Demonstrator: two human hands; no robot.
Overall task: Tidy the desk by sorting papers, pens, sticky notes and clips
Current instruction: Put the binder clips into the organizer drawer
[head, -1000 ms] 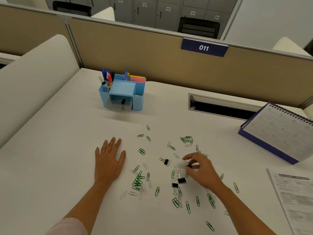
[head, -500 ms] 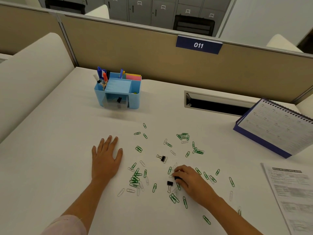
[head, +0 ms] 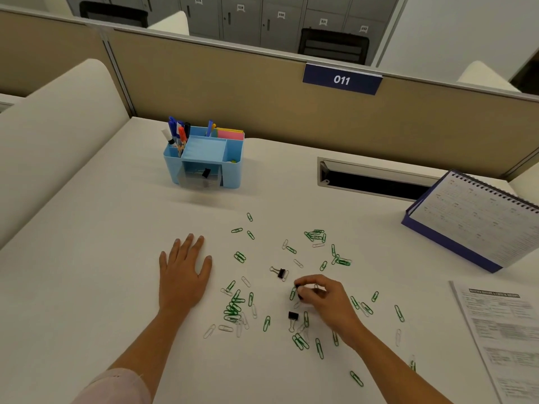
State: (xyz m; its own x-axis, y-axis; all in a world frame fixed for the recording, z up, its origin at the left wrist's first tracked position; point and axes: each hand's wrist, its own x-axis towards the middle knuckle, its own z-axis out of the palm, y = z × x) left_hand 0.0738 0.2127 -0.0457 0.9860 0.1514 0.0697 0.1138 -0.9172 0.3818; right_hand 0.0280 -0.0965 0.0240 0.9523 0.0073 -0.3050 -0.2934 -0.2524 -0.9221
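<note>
- The right hand (head: 323, 297) hovers low over the middle of the scatter. Its grip is curled and pinches the held binder clip (head: 297, 287) between thumb and fingertips. Only black slivers and a bit of silver wire show, so I cannot tell which way that clip points.
- The left hand (head: 183, 275) lies palm-down on the white tabletop (head: 87, 272). Its grip is flat and holds nothing: the fingers are straight and point away from the person, and the thumb sticks out to the side.
- A second binder clip (head: 281, 272) lies just beyond the right hand, apart from it. Its wire handles run along a diagonal from far-left to near-right.
- A third binder clip (head: 292, 315) lies just on the near side of the right hand's fingers. Its long axis runs near to far, with the black body at the far end and the wire handles pointing toward the person.
- Green and pale paper clips (head: 233, 310) lie flat around both hands, pointing every way. The thickest bunch is between the two wrists, and a smaller knot lies farther out.
- The blue organizer (head: 232, 170) stands at the far side, well apart from the scatter.
  - The pens (head: 178, 132) stand upright in its left compartment.
  - The sticky notes (head: 230, 134) are in the rear right compartment.
  - A clear drawer (head: 192, 182) at its front holds another black clip.
- A printed sheet (head: 501, 330) lies at the right edge, long axis near to far. Beyond it a desk calendar (head: 472, 220) stands with its face tilted and its spiral along the top.
</note>
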